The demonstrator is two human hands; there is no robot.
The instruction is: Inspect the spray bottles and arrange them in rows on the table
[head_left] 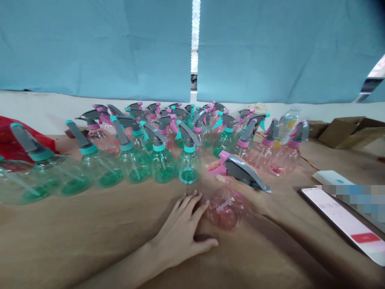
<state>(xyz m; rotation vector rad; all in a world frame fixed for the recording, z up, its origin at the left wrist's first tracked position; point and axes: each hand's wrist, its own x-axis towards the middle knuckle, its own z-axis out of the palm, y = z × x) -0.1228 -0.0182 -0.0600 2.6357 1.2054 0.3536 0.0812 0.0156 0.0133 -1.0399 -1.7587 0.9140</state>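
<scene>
A clear pink spray bottle [227, 212] with a grey and pink trigger head stands tilted in front of me. My right hand [237, 185] is closed round its neck, just under the trigger head; the bottle hides part of that hand. Fingertips show beside the pink nozzle. Flat on the table, my left hand [186, 226] has its fingers spread and holds nothing. Its fingertips lie close to the left side of the pink bottle; whether they touch it I cannot tell.
A row of green spray bottles [163, 166] stretches to the left, with several pink and green ones behind. More pink spray bottles [284, 158] stand at right. A phone [339, 220] lies near a white box [331, 177]. A cardboard box [351, 132] and a red bag [21, 138] flank them.
</scene>
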